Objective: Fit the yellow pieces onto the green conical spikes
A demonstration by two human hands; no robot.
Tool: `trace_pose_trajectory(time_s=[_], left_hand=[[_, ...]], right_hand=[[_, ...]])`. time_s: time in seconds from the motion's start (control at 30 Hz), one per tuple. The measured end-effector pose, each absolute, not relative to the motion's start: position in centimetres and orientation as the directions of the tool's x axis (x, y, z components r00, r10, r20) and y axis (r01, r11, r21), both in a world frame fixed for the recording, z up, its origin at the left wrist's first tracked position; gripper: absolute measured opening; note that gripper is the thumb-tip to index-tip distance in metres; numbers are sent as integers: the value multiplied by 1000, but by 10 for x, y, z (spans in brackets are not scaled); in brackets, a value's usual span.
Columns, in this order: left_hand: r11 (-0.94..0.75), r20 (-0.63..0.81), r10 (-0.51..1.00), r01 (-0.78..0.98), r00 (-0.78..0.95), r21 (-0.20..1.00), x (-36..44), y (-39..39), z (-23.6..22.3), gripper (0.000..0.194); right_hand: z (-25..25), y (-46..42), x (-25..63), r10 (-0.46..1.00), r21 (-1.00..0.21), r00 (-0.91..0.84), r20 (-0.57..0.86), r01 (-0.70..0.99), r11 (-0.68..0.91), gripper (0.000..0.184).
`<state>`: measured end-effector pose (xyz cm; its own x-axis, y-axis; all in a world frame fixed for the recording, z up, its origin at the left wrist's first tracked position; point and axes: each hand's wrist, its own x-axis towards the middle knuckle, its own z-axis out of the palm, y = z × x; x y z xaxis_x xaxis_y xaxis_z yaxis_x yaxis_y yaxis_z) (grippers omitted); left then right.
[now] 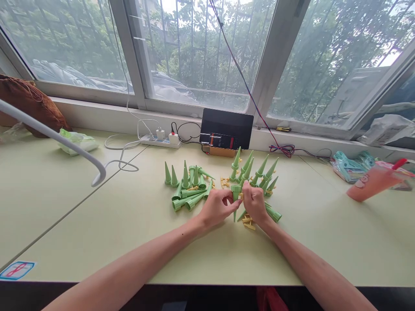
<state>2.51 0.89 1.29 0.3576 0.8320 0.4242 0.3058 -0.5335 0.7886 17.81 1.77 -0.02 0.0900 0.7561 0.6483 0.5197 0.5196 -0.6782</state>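
Observation:
My left hand (218, 208) is closed around a green plastic spike (236, 194), which it holds point down with the wide ribbed collar on top. My right hand (255, 202) is curled shut just beside it, its fingers at a small yellow plastic piece (240, 196) against the spike's side; the fingers partly hide that piece. Below the right hand lie several loose yellow pieces (249, 223). A green spike (274, 213) lies on its side by the right wrist. Behind the hands, several green spikes (260, 169) stand point up.
To the left are more green spikes (189, 193), some upright, some lying. A dark tablet (227, 123) leans at the window behind a phone. A power strip (155, 141), white cable, wipes pack (78, 142) and tilted pink drink cup (372, 182) are around the table (129, 233).

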Motion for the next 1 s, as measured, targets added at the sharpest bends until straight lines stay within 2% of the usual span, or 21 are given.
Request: trace_pose_trajectory(time_s=[0.5, 1.0], left_hand=[[-615, 502, 785, 359, 364, 702, 25, 13, 8, 37], [-808, 703, 570, 445, 425, 386, 18, 24, -3, 23]], right_hand=[[-7, 21, 180, 880, -833, 119, 459, 402, 380, 58], [-7, 22, 180, 969, -961, -15, 246, 127, 246, 59]])
